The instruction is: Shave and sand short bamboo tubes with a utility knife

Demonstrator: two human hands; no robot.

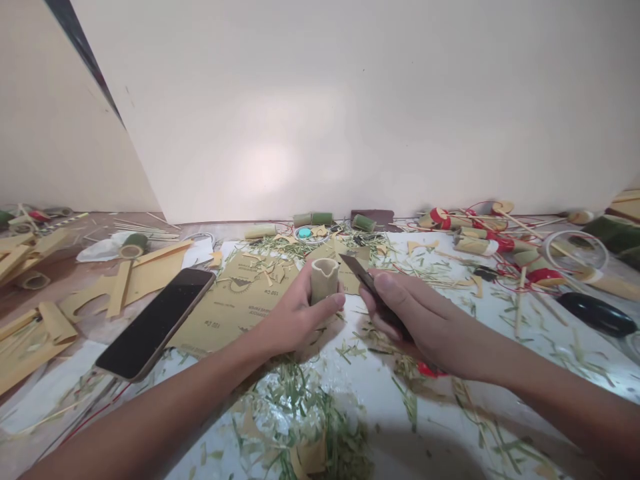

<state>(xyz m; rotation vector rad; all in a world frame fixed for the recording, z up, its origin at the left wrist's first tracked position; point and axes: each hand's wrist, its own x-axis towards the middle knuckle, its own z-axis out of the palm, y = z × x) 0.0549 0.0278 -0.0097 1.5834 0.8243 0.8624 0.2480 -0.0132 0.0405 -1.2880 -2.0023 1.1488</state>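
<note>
In the middle of the head view my left hand [295,310] is wrapped round a short bamboo tube [324,283], held upright with its open end facing up. A notch dips into the tube's rim. My right hand [407,310] grips a utility knife [373,287] with a dark handle. Its blade points up and to the left, toward the tube but apart from it. Below both hands lie green and pale bamboo shavings [300,407] on a white sheet.
Left of my hands lie a phone [157,323] and brown sandpaper [205,327]. Bamboo pieces with red cord [465,233], a roll of clear tape [575,257] and a black rounded object [596,314] are at the right. A pale wall [350,113] rises behind.
</note>
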